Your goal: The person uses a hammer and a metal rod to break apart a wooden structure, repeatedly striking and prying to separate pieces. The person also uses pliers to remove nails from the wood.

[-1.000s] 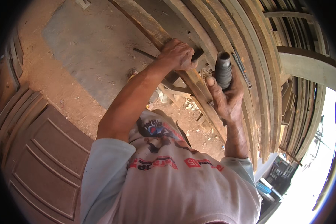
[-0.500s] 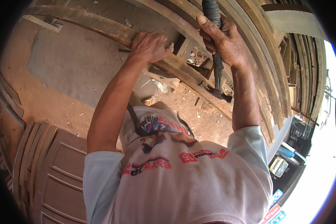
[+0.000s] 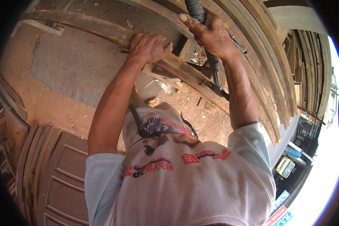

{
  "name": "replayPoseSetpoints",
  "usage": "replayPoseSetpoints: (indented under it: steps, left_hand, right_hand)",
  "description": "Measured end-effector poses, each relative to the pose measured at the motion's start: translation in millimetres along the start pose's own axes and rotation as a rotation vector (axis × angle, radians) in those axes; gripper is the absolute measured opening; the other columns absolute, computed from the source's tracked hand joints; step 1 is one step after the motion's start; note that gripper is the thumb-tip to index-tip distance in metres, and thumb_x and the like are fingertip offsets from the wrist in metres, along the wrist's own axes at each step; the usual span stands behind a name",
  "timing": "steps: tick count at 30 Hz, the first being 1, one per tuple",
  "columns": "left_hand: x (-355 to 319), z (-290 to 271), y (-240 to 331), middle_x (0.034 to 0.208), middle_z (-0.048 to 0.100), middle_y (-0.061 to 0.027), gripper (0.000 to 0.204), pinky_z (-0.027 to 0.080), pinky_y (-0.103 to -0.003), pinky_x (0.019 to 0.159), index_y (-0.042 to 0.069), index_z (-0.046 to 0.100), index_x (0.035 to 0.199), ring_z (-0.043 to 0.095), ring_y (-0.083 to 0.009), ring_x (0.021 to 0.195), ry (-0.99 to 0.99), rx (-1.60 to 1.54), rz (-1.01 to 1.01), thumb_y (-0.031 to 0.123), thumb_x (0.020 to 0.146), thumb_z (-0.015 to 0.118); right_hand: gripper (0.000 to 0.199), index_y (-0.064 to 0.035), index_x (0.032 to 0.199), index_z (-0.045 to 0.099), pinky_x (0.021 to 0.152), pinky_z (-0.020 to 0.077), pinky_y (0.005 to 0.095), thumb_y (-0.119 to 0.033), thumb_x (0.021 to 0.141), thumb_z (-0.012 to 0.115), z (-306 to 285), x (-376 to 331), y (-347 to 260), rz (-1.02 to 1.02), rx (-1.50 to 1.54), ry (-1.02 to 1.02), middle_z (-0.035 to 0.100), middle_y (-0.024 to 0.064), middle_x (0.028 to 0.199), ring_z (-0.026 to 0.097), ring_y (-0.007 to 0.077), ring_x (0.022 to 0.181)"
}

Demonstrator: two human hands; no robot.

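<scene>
Over the edge of a long wooden plank (image 3: 101, 30), the left hand (image 3: 148, 47) is curled, fingers clamped on the wood, forearm stretched straight out. Just right of those fingers, the right hand (image 3: 211, 34) is wrapped tight around a dark ribbed tool handle (image 3: 195, 9), thumb laid along it. Beyond its knuckles, stacked curved boards (image 3: 282, 75) crowd close; carved door panels (image 3: 60, 177) lie well behind the left elbow.

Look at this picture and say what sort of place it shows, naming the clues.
Probably a carpentry or woodworking yard. Long wooden planks are stacked together, a carved panelled wooden door lies at lower left, and wood chips litter the dirt floor. The right hand grips a dark tool handle.
</scene>
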State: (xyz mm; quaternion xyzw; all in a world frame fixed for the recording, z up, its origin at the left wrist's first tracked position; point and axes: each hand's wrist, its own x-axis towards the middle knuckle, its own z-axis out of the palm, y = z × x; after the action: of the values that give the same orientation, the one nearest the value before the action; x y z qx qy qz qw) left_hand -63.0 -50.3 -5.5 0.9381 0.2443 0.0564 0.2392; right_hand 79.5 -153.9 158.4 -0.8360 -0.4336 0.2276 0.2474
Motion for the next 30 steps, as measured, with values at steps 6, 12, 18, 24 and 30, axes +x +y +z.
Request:
replayPoseSetpoints:
  steps: [6,12,18,24,30]
  left_hand:
    - [-0.2,-3.9,3.6,0.085,0.075,-0.0171,0.045,0.055,-0.046,0.091,0.004,0.076,0.094,0.073,-0.035,0.09,-0.004,0.032,-0.023,0.046,0.094,0.063]
    - [4.1,-10.0,11.6,0.12,0.074,-0.0192,0.054,0.048,-0.047,0.105,0.009,0.076,0.118,0.068,-0.0302,0.116,-0.177,0.132,-0.095,0.054,0.096,0.056]
    - [-1.0,-17.0,0.3,0.133,0.069,-0.0166,0.061,0.04,-0.044,0.114,0.014,0.07,0.133,0.059,-0.029,0.131,-0.24,0.119,-0.108,0.06,0.094,0.057]
    - [4.7,-11.0,11.6,0.132,0.069,-0.0159,0.06,0.041,-0.045,0.114,0.014,0.07,0.132,0.06,-0.0315,0.129,-0.148,0.162,-0.195,0.059,0.095,0.056]
    - [-1.4,-13.0,15.2,0.109,0.076,-0.0169,0.047,0.053,-0.047,0.1,0.01,0.077,0.112,0.07,-0.033,0.109,-0.082,0.105,-0.132,0.05,0.095,0.059]
  right_hand:
    - [0.043,0.003,0.103,0.061,0.064,0.0466,0.0393,-0.037,0.095,0.076,-4.5,-28.7,-16.4,-0.084,0.118,0.194,0.056,0.008,0.073,0.05,0.0183,0.069]
    - [0.05,0.0011,0.105,0.062,0.06,0.0501,0.0373,-0.045,0.094,0.077,8.7,-51.4,1.7,-0.36,0.255,0.293,0.061,0.0084,0.071,0.06,0.0179,0.065]
    - [0.046,-0.0025,0.111,0.058,0.064,0.056,0.0393,-0.038,0.092,0.082,6.4,-113.1,-0.7,-0.394,0.371,0.123,0.07,0.0128,0.084,0.073,0.0223,0.077]
    - [0.047,-0.0037,0.112,0.06,0.066,0.0585,0.0389,-0.041,0.092,0.081,4.8,-109.8,12.4,-0.322,0.325,0.194,0.072,0.012,0.09,0.074,0.0215,0.087]
    - [0.049,-0.0029,0.096,0.062,0.047,0.045,0.0268,-0.05,0.096,0.074,-6.8,-52.4,27.3,-0.268,0.143,0.217,0.054,-0.0011,0.058,0.054,0.0077,0.051]
